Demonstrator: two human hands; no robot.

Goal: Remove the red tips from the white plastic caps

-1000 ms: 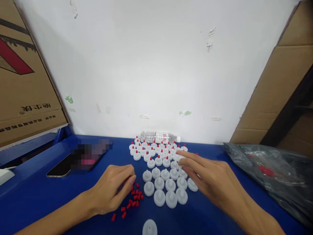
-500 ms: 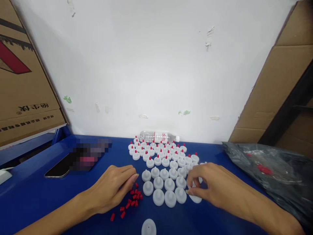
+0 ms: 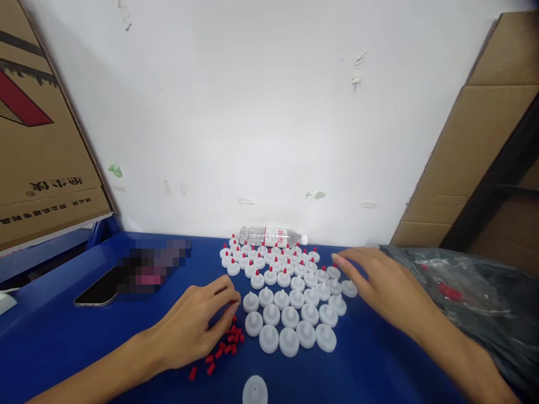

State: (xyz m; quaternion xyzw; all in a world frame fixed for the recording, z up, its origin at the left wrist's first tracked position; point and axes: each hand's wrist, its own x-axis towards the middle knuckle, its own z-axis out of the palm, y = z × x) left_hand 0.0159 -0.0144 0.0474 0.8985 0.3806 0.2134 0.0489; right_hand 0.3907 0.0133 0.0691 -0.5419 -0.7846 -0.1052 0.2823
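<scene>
Several white plastic caps (image 3: 290, 314) stand in rows on the blue table (image 3: 76, 336); the far rows (image 3: 269, 261) carry small red tips. A pile of loose red tips (image 3: 229, 339) lies left of the caps. My left hand (image 3: 196, 322) rests curled over that pile, fingertips pinched together near the caps; I cannot make out what they hold. My right hand (image 3: 374, 283) lies flat at the right edge of the caps, fingers stretched out and empty, touching the outermost ones. One more white cap (image 3: 255, 390) sits alone near the front.
A clear water bottle (image 3: 273, 235) lies against the white wall. A phone (image 3: 101, 286) lies on the left. A dark plastic bag (image 3: 475, 303) with parts fills the right side. Cardboard boxes (image 3: 37, 140) stand left and right.
My right hand set a cap down at the front right of the group, then moved back and right, opening flat by the far caps. My left hand stayed on the red tips.
</scene>
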